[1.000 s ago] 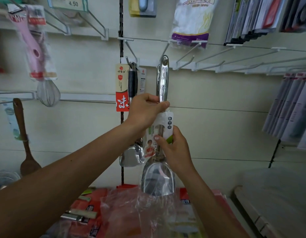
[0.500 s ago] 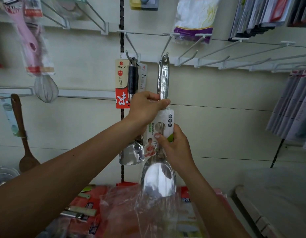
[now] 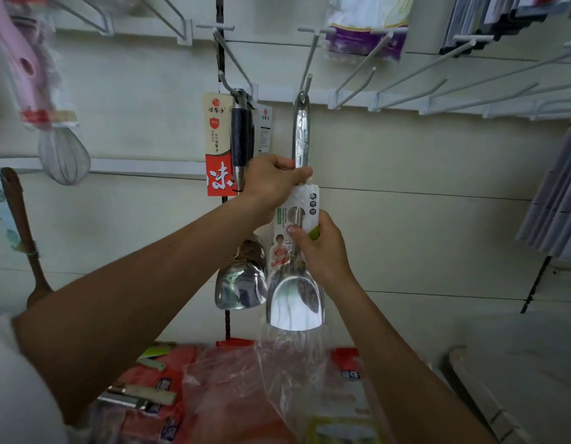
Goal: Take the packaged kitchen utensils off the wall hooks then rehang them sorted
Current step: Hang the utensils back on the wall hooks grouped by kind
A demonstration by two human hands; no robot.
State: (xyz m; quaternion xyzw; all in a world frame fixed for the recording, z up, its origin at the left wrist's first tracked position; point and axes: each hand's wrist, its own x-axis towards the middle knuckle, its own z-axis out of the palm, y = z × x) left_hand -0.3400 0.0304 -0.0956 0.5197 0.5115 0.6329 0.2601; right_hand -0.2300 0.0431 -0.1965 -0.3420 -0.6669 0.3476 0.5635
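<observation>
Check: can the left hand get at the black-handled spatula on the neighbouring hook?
Probably yes: the left hand sits right beside the black-handled spatula, nothing between, though it grips the steel spatula.

A shop: a housewares display wall. A black slotted rail [image 3: 226, 322] runs down a pale panelled wall [image 3: 421, 174]. Right of the rail, rows of white wire hooks [image 3: 405, 75] jut out, and a steel spatula [image 3: 301, 136] with a printed card hangs from one. At the rail hangs a turner [image 3: 241, 283] with a red brand label. Left of the rail are a packaged whisk [image 3: 64, 158] and a wooden spoon [image 3: 20, 219]. Up and right of the rail hang bagged goods [image 3: 367, 14] and flat packs [image 3: 501, 17]. Below it lie red packs [image 3: 233, 395] — heaped and blurred.
</observation>
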